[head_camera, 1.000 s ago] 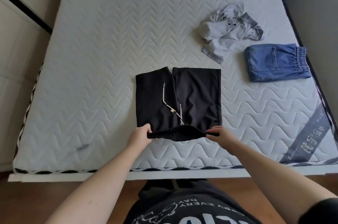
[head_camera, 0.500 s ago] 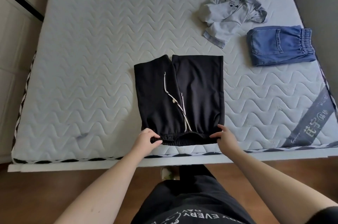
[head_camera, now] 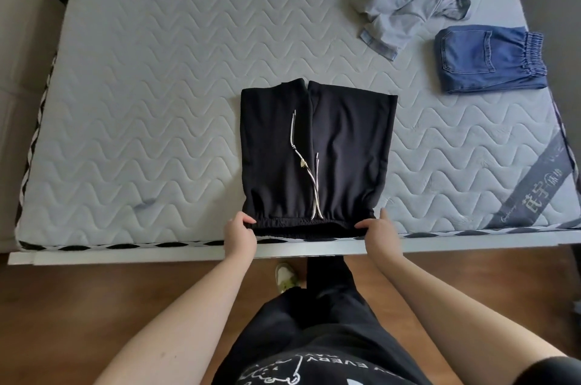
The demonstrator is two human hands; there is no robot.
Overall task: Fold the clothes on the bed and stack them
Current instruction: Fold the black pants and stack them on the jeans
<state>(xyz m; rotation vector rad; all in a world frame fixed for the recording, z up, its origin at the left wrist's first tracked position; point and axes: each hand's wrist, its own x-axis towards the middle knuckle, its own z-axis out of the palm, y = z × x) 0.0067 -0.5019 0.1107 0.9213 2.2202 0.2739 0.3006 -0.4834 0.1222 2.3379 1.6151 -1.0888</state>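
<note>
While three garments lie on one quilted mattress [head_camera: 157,86], two hands work at the lower centre of the frame. A pair of black trousers [head_camera: 316,155], folded, sits at centre with its elastic waistband at the near mattress edge. The left hand [head_camera: 240,235] and right hand [head_camera: 379,232] each pinch a waistband corner, fingers partly tucked under the cloth. At upper right, one crumpled grey top [head_camera: 405,4] lies just beside one folded pair of blue denim shorts [head_camera: 487,59]. One shoe [head_camera: 286,276] peeks out below, half hidden.
</note>
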